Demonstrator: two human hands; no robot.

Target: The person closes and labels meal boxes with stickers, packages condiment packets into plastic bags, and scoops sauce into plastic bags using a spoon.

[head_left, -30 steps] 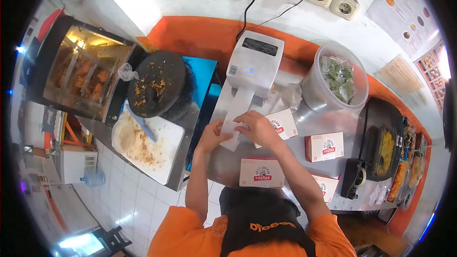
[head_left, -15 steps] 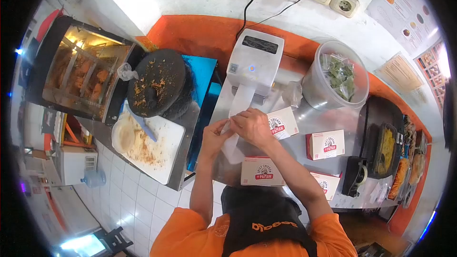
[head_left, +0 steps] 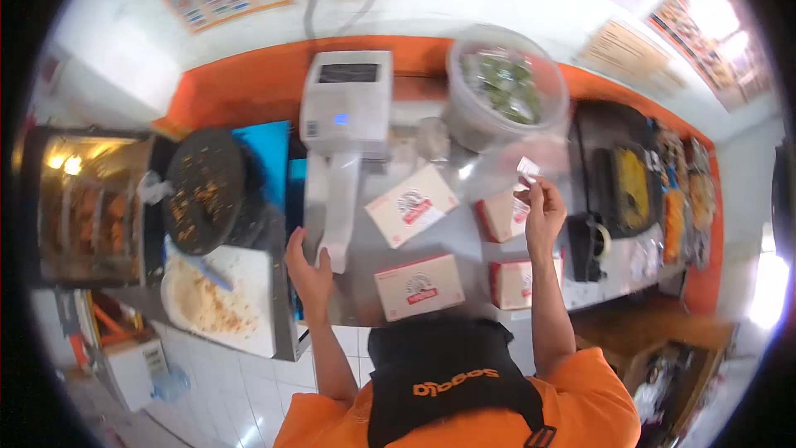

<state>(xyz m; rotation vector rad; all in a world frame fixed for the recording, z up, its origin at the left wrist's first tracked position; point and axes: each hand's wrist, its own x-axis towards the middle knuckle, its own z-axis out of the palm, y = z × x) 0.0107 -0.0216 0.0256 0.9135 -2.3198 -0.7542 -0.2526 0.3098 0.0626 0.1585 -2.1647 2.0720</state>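
Note:
My right hand (head_left: 545, 209) is closed on a small white paper label (head_left: 527, 168), held up above a food box (head_left: 502, 214) on the right. My left hand (head_left: 310, 275) is open, its fingers spread beside the lower end of a long white paper strip (head_left: 342, 199). That strip hangs out of a white label printer (head_left: 347, 104) onto the metal counter. Between my hands lie a tilted food box (head_left: 412, 206) and, nearer to me, another food box (head_left: 419, 286). A further food box (head_left: 518, 282) lies below my right forearm.
Behind the boxes stands a clear tub (head_left: 507, 87) with bagged green leaves. Right of it are a black case (head_left: 618, 162) and a tape dispenser (head_left: 590, 245). To the left are a stone mortar (head_left: 206, 191), a cutting board (head_left: 249, 299) and a lit display case (head_left: 95, 207).
My hands, together at the paper strip before, have come apart. The right one has moved rightwards with a small label; the left one has let go. The camera view has shifted right.

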